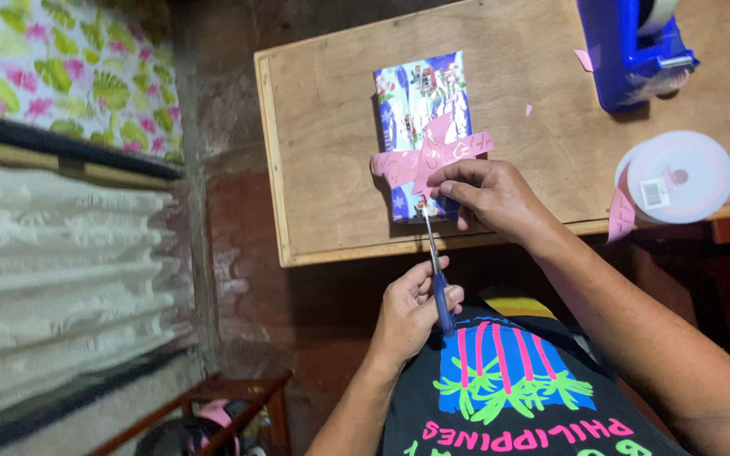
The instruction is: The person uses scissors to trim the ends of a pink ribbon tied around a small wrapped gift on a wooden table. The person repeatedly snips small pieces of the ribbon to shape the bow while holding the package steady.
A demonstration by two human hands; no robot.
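A gift box (420,97) wrapped in blue patterned paper lies on the wooden table (331,160). A pink ribbon (433,154) crosses it. My right hand (487,194) pinches the ribbon at the box's near end. My left hand (411,312) grips blue-handled scissors (437,270) below the table's edge, the blades pointing up to the ribbon by my right fingers.
A blue tape dispenser (631,51) stands at the table's far right. A white spool of pink ribbon (673,177) sits at the right front edge, its tail hanging over. Small pink scraps (583,59) lie nearby. A brick wall, floral cloth and a lace curtain are at left.
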